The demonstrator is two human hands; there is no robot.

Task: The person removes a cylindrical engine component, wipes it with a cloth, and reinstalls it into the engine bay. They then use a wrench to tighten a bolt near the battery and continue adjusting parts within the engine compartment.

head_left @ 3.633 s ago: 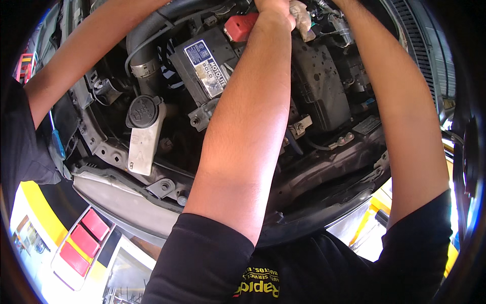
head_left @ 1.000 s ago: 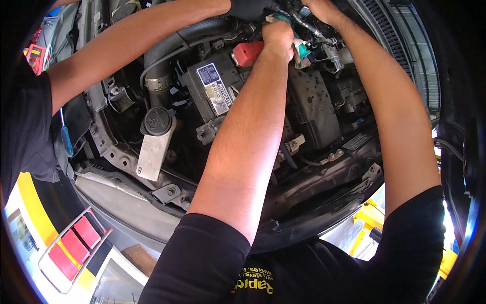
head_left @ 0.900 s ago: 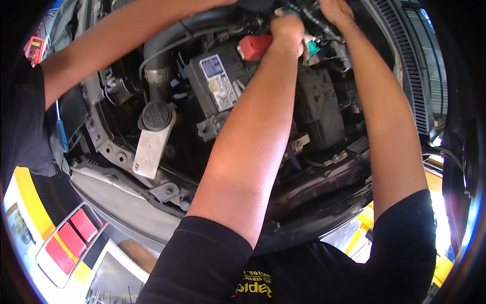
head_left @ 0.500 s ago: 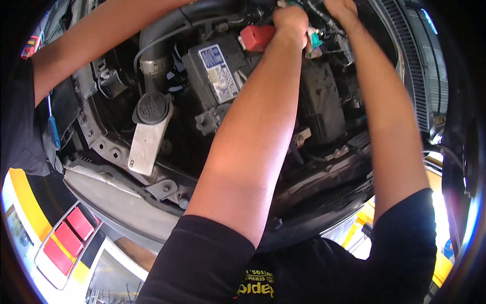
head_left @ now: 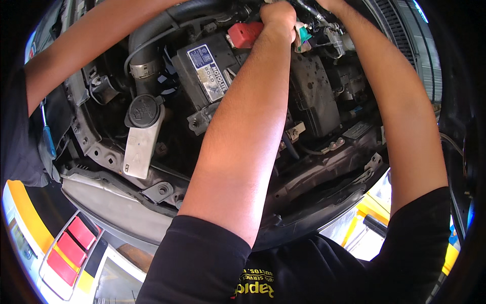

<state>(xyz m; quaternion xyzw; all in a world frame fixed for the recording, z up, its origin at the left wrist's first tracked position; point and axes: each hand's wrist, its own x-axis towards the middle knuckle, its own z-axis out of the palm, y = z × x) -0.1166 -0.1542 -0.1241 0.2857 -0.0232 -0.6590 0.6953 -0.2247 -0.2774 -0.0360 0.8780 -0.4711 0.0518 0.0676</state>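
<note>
My left hand [head_left: 279,17] is closed at the top of the view, deep in the engine bay. A white and green rag [head_left: 302,38] sticks out from beside its fingers and looks gripped in it. Just left of that wrist is a red battery terminal cover [head_left: 245,35] on a dark car battery [head_left: 195,83] with a blue and white label. My right hand [head_left: 331,5] reaches in further right, cut off by the upper edge, so its fingers are hidden. Metal pipes and fittings [head_left: 331,38] lie between my two arms.
Another person's arm [head_left: 96,43] crosses the upper left. A white reservoir [head_left: 142,152] with a black cap stands left of the battery. A black box [head_left: 316,96] sits right of my left forearm. A blue-handled screwdriver [head_left: 48,139] lies at the far left.
The engine bay has shifted slightly left in the view. My right hand has moved up, mostly past the upper edge. My left hand stays closed beside the rag.
</note>
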